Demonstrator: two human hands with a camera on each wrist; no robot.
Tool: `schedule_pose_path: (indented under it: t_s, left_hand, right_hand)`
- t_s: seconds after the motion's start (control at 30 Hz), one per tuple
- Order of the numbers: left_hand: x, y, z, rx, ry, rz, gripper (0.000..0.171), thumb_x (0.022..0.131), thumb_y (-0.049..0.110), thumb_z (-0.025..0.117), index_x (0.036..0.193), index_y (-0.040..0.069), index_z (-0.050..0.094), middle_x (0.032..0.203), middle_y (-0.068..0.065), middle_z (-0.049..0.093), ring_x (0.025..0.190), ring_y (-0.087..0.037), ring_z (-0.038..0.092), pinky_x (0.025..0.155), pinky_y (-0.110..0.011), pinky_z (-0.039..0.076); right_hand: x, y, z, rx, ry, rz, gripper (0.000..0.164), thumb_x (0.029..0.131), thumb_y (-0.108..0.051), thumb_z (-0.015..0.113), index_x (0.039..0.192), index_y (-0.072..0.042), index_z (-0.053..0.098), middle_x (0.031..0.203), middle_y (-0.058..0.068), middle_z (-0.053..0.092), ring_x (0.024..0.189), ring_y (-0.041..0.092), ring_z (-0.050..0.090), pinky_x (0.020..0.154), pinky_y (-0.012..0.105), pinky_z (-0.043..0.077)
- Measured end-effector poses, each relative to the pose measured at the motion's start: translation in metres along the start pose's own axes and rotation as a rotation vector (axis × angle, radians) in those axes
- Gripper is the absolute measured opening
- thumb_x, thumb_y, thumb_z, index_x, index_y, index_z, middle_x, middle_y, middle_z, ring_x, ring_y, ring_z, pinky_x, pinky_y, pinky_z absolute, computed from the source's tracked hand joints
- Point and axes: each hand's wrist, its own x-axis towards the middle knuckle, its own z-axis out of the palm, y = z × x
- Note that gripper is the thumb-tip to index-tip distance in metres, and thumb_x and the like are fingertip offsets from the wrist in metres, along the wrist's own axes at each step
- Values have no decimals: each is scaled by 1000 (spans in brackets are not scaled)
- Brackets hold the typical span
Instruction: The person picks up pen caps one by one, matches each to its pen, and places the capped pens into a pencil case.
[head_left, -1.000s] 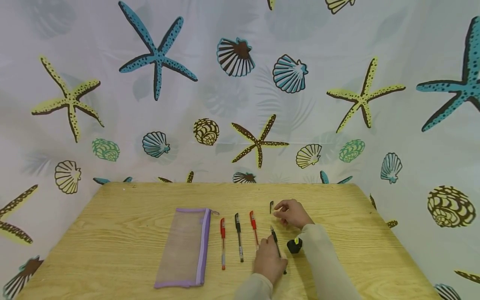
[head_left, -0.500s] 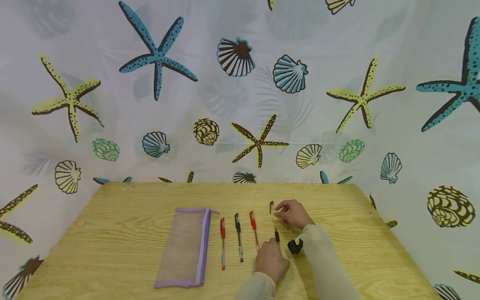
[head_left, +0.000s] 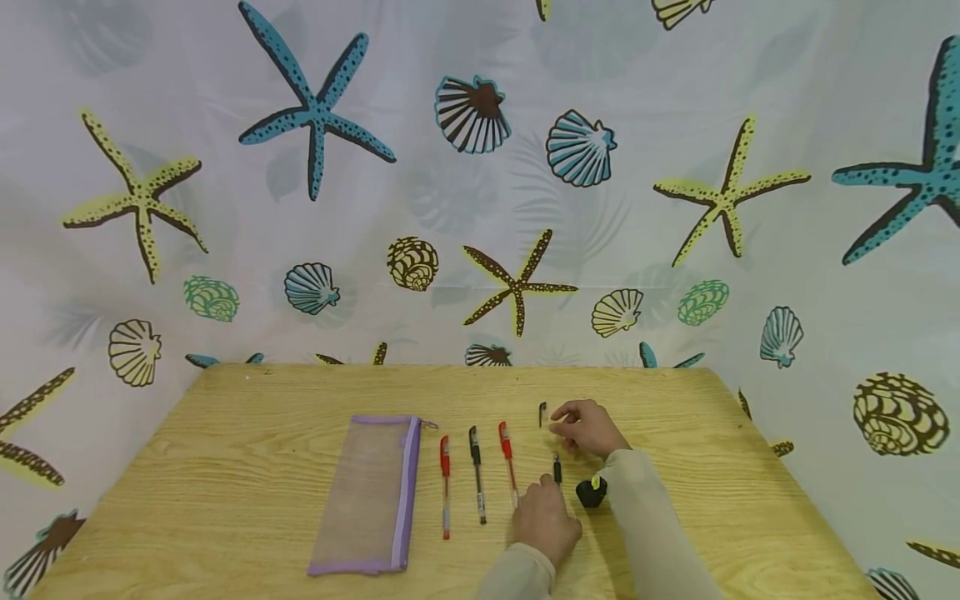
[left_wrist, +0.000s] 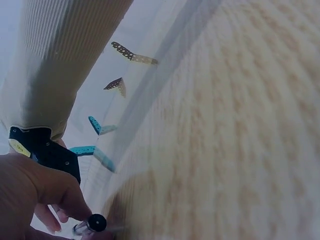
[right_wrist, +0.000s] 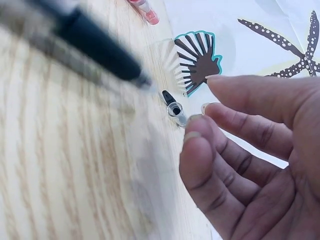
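My left hand (head_left: 546,525) grips an uncapped black pen (head_left: 557,468) low over the table, its bare tip toward the far side. The pen's end (left_wrist: 97,223) pokes out by the fingers of the left hand (left_wrist: 45,192). In the right wrist view, the pen's dark grip (right_wrist: 100,45) is blurred in the foreground. A black pen cap (head_left: 542,414) lies beyond the pen tip, its open end facing the right wrist camera. Just right of the cap (right_wrist: 175,108), my right hand (head_left: 588,429) hovers with loosely bent fingers and nothing between them.
Left of the hands lie a red pen (head_left: 507,450), a black capped pen (head_left: 477,475) and another red pen (head_left: 446,487). A purple-edged mesh zip pouch (head_left: 367,496) lies farther left. A black wrist device (head_left: 592,492) sits at the right sleeve. Patterned cloth hangs behind the table.
The held pen has swung from a slant to nearly straight, its tip shifting right and slightly down. My left hand has moved slightly right; the right hand is almost still.
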Motion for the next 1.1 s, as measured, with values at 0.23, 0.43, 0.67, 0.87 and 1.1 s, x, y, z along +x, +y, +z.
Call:
schedule_pose_path:
  t_s: [0.23,0.43,0.67,0.87,1.1]
  left_hand:
    - [1,-6,-3,-109,-10,-9,36,71,11,75,101,-3,60,81,-15,61,74,-32,62,61,-46,53]
    - [1,-14,-6,-253,-32,-3,16,73,10,71,72,9,55,61,-3,51,56,-21,50,47,-35,40]
    - [1,-17,-10,-364,-73,-7,9,77,11,71,74,7,63,56,4,46,49,-12,40,44,-28,33]
    - [3,-18,-13,-448,-115,-54,20,83,13,72,99,1,70,72,2,62,52,-11,59,61,-30,53]
    - [0,-18,-16,-563,-133,-90,17,86,9,67,100,2,71,61,2,61,41,-9,56,47,-26,50]
  right_hand:
    - [-1,0,-1,10,1,-5,23,92,-8,63,110,7,63,75,17,63,56,24,60,53,37,53]
    - [-2,0,-1,8,3,10,22,92,-8,63,109,6,64,75,16,63,56,23,59,53,36,53]
    - [-2,1,-2,5,7,19,20,93,-9,63,108,4,64,76,15,63,57,23,60,54,36,53]
    - [-1,3,-4,9,10,19,21,93,-11,63,108,4,64,76,15,64,58,24,60,54,37,53]
    - [1,7,-8,5,14,26,22,93,-12,63,109,4,65,77,14,64,60,24,61,54,36,53]
